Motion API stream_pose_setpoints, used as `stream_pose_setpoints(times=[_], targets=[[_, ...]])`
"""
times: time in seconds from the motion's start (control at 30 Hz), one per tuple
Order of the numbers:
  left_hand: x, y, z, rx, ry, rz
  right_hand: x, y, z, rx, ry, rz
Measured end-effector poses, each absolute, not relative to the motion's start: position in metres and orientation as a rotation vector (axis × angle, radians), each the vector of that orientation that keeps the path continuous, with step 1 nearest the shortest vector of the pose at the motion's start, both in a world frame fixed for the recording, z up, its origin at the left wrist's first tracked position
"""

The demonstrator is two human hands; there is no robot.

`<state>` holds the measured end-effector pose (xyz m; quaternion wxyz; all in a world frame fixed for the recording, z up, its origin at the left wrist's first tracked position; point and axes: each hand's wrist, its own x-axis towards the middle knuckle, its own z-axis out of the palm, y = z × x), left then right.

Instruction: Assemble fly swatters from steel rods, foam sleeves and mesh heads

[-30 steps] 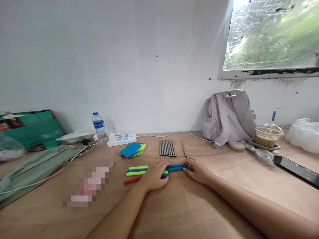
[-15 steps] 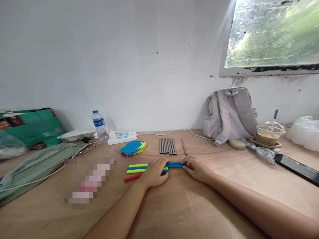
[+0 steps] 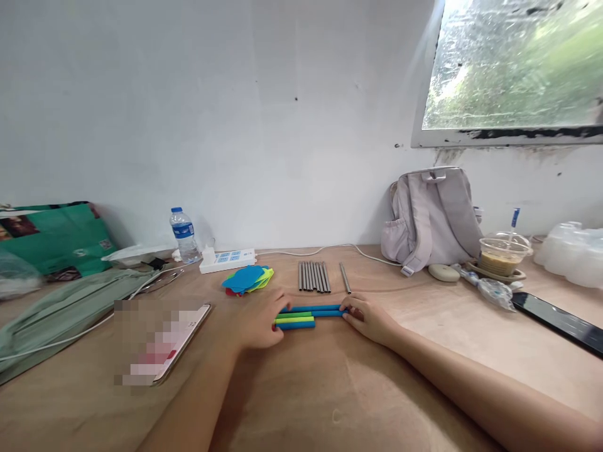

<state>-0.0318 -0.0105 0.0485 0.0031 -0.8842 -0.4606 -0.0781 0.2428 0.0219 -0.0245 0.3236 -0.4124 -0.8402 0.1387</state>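
A row of slim, coloured, soft-looking tubes lies side by side on the table in front of me. Long blue tubes (image 3: 313, 309) are at the far side, with a green and yellow tube (image 3: 294, 318) and a shorter blue tube (image 3: 301, 325) nearer me. My left hand (image 3: 259, 320) is curled across their left part, thumb on the near side and fingers on the far side, hiding the left ends. At the right end, my right hand (image 3: 365, 317) pinches the long blue tubes between thumb and fingers. Thin metal tubes (image 3: 315, 277) lie behind, with a single metal tube (image 3: 345, 278) to their right.
Blue, yellow and red flat pieces (image 3: 247, 279) are stacked behind my left hand. Near the wall are a power strip (image 3: 227, 260), water bottle (image 3: 183, 235) and backpack (image 3: 433, 216). A phone (image 3: 188, 342) lies left; a drink cup (image 3: 502, 254) and black phone (image 3: 560, 323) are right.
My left hand has slid left along the tubes, uncovering their middle and covering the yellow and red left ends. My right hand stays at the blue tubes' right end.
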Motion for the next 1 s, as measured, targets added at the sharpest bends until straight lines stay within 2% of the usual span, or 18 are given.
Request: stream_pose_setpoints(times=[0.17,0.27,0.8,1.0], targets=[[-0.061,-0.002,0.050,-2.635,-1.797,0.067,0.243,0.022,-0.025,-1.067,-2.199,0.363],[-0.065,0.001,0.046,-2.627,-1.852,0.157,0.243,0.022,-0.025,-1.069,-2.199,0.352],[-0.084,0.014,0.038,-2.713,-1.914,0.147,0.245,0.023,-0.028,-1.064,-2.210,0.353],[-0.093,0.017,0.035,-2.701,-1.986,0.130,0.244,0.018,-0.023,-0.960,-2.210,0.213]])
